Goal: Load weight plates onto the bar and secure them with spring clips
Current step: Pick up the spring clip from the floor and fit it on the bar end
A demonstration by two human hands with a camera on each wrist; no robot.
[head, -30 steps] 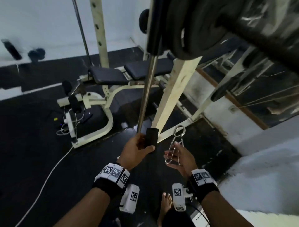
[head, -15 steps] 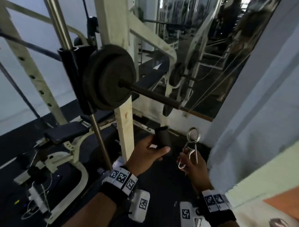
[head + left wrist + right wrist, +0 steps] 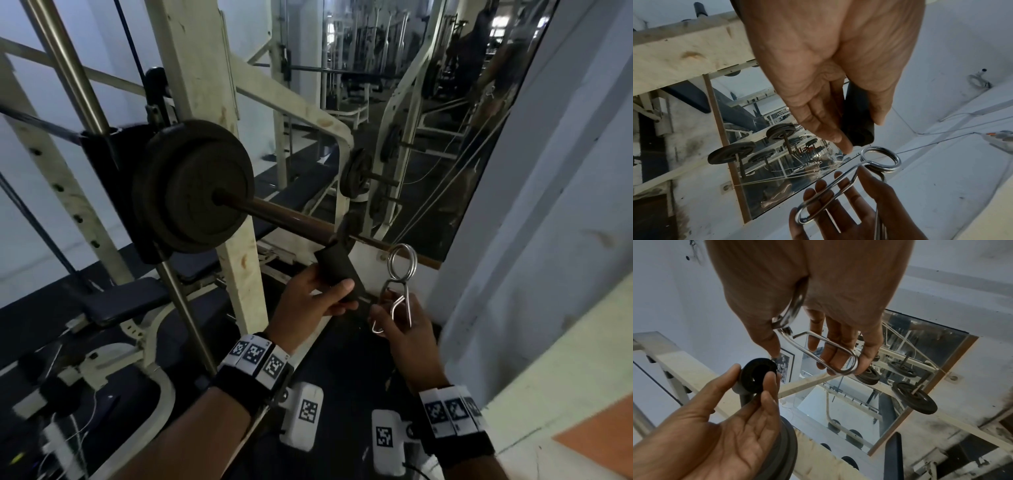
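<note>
Dark weight plates [image 3: 191, 186] sit on the bar [image 3: 287, 217], whose bare sleeve points toward me. My left hand [image 3: 308, 298] grips a short black rubber sleeve [image 3: 337, 274] just below the bar's end; the same black sleeve [image 3: 857, 118] [image 3: 757, 375] shows its hollow end in the wrist views. To its right, my right hand [image 3: 400, 318] holds a chrome spring clip [image 3: 400, 274] by its handles, coil ring up. The spring clip [image 3: 877, 160] [image 3: 828, 353] is off the bar.
A cream rack upright [image 3: 212, 144] stands right behind the plates, with a steel guide rod [image 3: 113, 147] to the left. A wall mirror [image 3: 428, 113] and a pale wall [image 3: 548, 212] close the right side. A padded bench [image 3: 126, 301] and cables lie lower left.
The view has risen from the floor to the loaded bar end. Both hands have come up beside the bar's tip, still holding the black sleeve and the clip.
</note>
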